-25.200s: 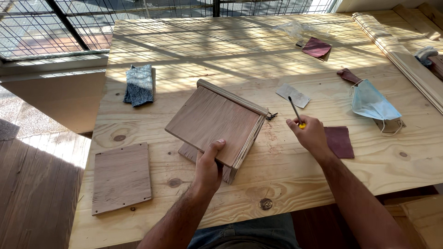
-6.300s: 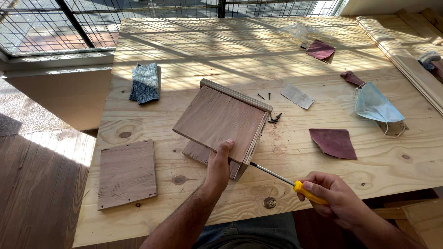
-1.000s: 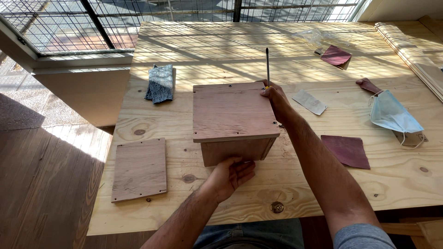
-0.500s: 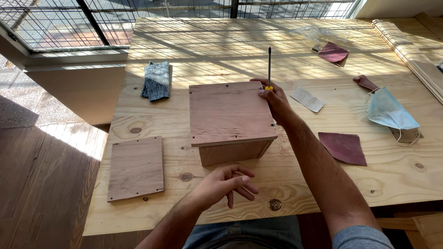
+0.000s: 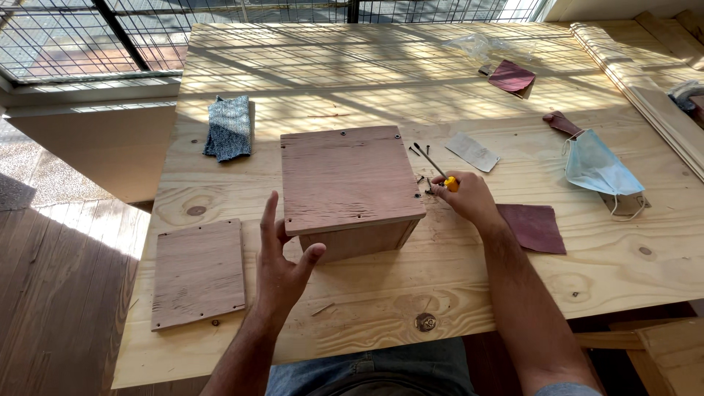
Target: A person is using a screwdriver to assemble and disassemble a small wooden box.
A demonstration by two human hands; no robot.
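Observation:
A brown wooden box (image 5: pixel 350 187) stands on the pale wooden table (image 5: pixel 411 286) with its flat top panel facing up. My left hand (image 5: pixel 282 260) hovers open just left of the box's front corner, fingers spread, touching nothing. My right hand (image 5: pixel 466 198) rests on the table right of the box, shut on a yellow-handled screwdriver (image 5: pixel 436 167) whose shaft points up and left. Loose dark screws (image 5: pixel 422 178) lie by the screwdriver.
A loose wooden panel (image 5: pixel 198 271) lies at the front left. A folded blue cloth (image 5: pixel 229 126) sits behind it. Dark red sandpaper (image 5: pixel 534 227), a grey sandpaper strip (image 5: pixel 473 152), a blue face mask (image 5: pixel 598 167) and more sandpaper (image 5: pixel 511 76) lie to the right.
My right hand has come down from the box's far edge to the table beside it, laying the screwdriver low. My left hand has let go of the box front and lifted, open.

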